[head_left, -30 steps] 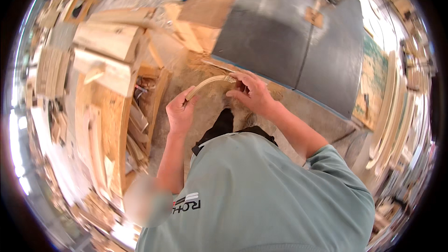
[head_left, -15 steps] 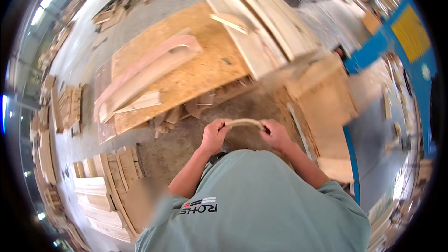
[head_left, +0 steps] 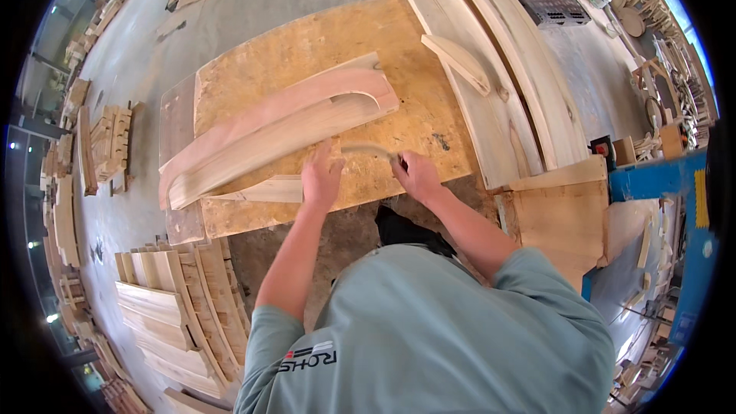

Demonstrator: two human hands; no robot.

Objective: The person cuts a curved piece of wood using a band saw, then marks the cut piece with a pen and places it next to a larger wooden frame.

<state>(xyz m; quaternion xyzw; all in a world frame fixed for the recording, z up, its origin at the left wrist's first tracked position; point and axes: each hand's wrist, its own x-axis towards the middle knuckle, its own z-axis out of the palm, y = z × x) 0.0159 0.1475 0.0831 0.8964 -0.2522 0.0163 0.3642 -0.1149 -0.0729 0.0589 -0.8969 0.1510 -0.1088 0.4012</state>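
Over the table (head_left: 429,126) I see a curved strip (head_left: 369,149), its right end pinched in the right hand (head_left: 417,175); whether the left hand (head_left: 322,178) grips the other end, I cannot tell. An offcut (head_left: 268,188) lies beside that hand, a pinkish board (head_left: 264,119) just beyond, planks (head_left: 530,77) farther right.

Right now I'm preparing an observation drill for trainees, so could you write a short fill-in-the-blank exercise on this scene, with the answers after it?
1. The strip in the right hand is curved, not ____.
2. The pinkish board lies to the ____ of the long planks.
3. The shirt has ____ sleeves rather than long ones.
4. The frame at the picture's right is mainly ____, with a yellow patch.

Missing words: straight; left; short; blue.
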